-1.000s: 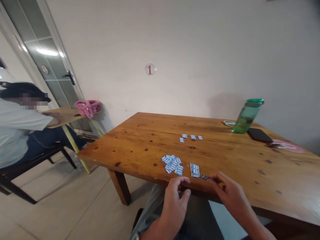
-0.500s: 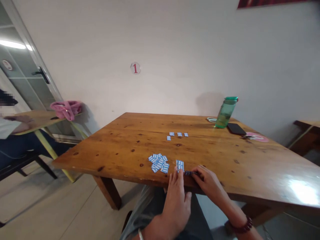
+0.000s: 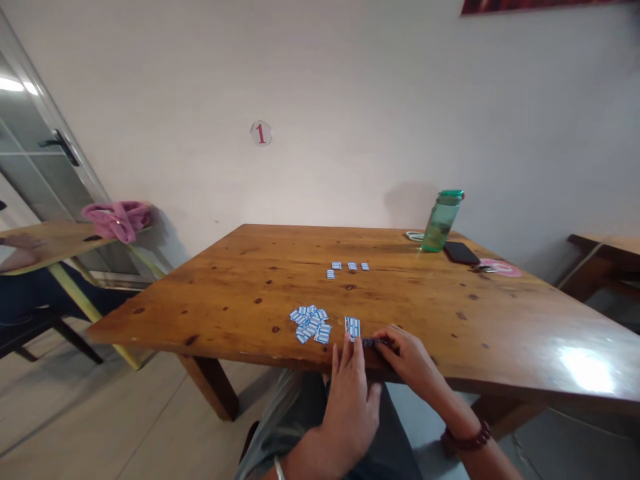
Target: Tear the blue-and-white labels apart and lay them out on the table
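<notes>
My left hand (image 3: 350,403) lies with its fingers stretched out, fingertips on the lower edge of a blue-and-white printed card (image 3: 353,327) near the table's front edge. Just right of it, my right hand (image 3: 407,357) is closed in a pinch on a small dark strip (image 3: 369,342), whose kind I cannot make out. Left of the card is a loose pile of blue-and-white cards (image 3: 310,323), overlapping each other. Farther up the table lie several small cards (image 3: 352,266), set apart from one another.
The wooden table (image 3: 240,280) meets the wall. At its back right are a green bottle (image 3: 443,221), a dark phone (image 3: 461,253), keys (image 3: 485,269) on a pink disc (image 3: 505,268) and a coiled white cable (image 3: 414,236). A pink cloth item (image 3: 117,219) lies on another table, beside a person's hand (image 3: 23,243).
The whole scene has shifted slightly left in view. Both hands keep nearly the same pose by the printed card, with the right one still pinching the dark strip.
</notes>
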A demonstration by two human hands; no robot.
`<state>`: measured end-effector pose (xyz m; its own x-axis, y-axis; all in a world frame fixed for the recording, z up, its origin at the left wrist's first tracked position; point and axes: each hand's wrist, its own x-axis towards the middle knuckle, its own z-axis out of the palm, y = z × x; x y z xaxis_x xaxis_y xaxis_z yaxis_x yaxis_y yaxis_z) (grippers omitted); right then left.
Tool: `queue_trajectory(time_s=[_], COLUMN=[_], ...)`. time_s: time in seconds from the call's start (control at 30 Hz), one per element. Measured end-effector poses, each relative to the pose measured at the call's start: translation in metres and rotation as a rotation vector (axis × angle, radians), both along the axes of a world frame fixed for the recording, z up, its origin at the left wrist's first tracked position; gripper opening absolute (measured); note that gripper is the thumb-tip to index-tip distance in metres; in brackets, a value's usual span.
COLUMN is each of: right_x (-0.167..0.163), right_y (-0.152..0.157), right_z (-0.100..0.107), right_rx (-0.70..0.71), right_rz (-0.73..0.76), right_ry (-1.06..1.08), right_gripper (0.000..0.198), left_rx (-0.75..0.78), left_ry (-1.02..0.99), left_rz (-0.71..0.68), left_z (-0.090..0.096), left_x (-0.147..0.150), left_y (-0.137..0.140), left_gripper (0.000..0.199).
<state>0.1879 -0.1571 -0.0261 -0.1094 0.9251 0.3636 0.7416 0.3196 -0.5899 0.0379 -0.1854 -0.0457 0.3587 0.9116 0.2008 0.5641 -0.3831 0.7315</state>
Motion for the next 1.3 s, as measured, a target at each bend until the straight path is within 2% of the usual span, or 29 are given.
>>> queue_trajectory(time_s=[0.27, 0.47, 0.7, 0.83, 1.07, 1.3], right_x=[0.001, 0.002, 0.003, 0.002, 0.001, 0.003], right_y=[0.001, 0.003, 0.002, 0.003, 0.002, 0.004], right_z=[-0.001, -0.001, -0.003, -0.003, -0.003, -0.005], right_rx=[-0.014, -0.023, -0.021, -0.017, -0.011, -0.012], right_rz=[0.005, 0.017, 0.024, 0.022, 0.013, 0.021], right_ry=[0.021, 0.011, 0.024, 0.035, 0.056, 0.076], right_gripper=[0.016, 0.013, 0.014, 0.014, 0.014, 0.011], left_rx=[0.023, 0.124, 0.117, 0.115, 0.148, 0.132], left_ry=[0.036, 0.205, 0.308, 0.268, 0.119, 0.114], left_rz=[0.001, 0.000, -0.002, 0.005, 0.052, 0.044], left_z=[0.004, 0.018, 0.024, 0.019, 0.000, 0.002], left_x=[-0.001, 0.000, 0.004, 0.004, 0.000, 0.002], left_y=[0.001, 0.004, 0.009, 0.009, 0.000, 0.001], left_gripper=[0.066, 0.075, 0.073, 0.074, 0.071, 0.067])
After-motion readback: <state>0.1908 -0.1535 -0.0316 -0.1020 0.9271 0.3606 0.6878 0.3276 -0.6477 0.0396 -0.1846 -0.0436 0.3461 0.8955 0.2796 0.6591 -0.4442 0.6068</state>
